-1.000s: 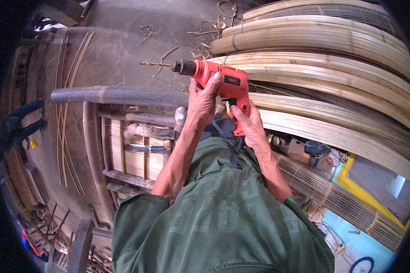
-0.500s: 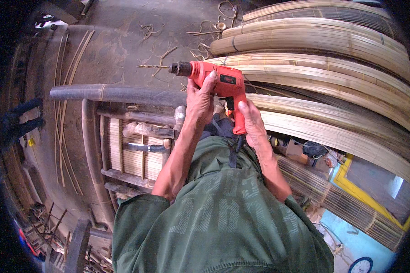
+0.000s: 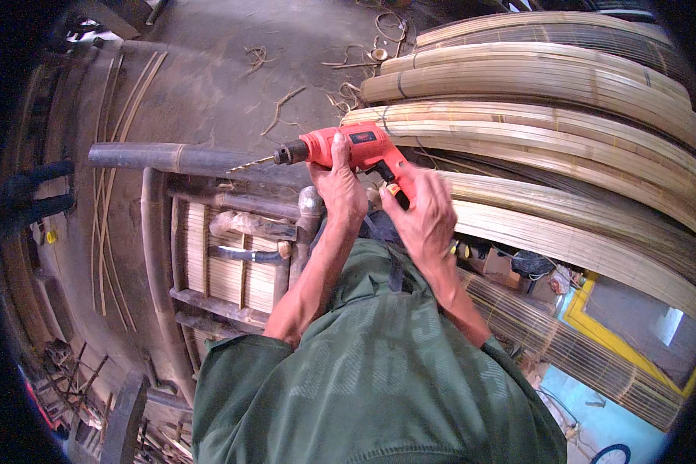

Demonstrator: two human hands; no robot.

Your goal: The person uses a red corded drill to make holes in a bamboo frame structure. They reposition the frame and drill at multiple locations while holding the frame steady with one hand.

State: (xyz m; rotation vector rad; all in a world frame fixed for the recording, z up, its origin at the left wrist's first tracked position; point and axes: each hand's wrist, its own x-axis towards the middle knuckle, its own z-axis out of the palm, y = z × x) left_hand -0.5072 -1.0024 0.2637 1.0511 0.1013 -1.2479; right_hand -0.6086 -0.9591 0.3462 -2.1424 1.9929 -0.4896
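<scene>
A red power drill (image 3: 370, 147) is held up in front of my body, its black chuck (image 3: 290, 151) and thin twist bit (image 3: 252, 165) pointing left and slightly down. Closed under the front of the drill's body, my left hand (image 3: 340, 185) lays its thumb up along the near side. My right hand (image 3: 427, 216) is at the pistol grip, its fingers curled over the back of the handle and slightly blurred. The thumb lies below the trigger. Beyond the bit's tip is a dark bamboo pole (image 3: 170, 157) of a frame.
Rolled bamboo blinds (image 3: 533, 77) are stacked at the right. Left of my arms stands a bamboo-pole frame with a slatted panel (image 3: 224, 278), a dark-handled tool (image 3: 247, 254) lying over it. Thin bamboo strips (image 3: 104, 224) lie on the floor. A yellow-edged board (image 3: 584, 309) is at lower right.
The drill has come down and a little left, and its bit now tilts lower. My right hand has shifted from beside the handle to wrap over its back.
</scene>
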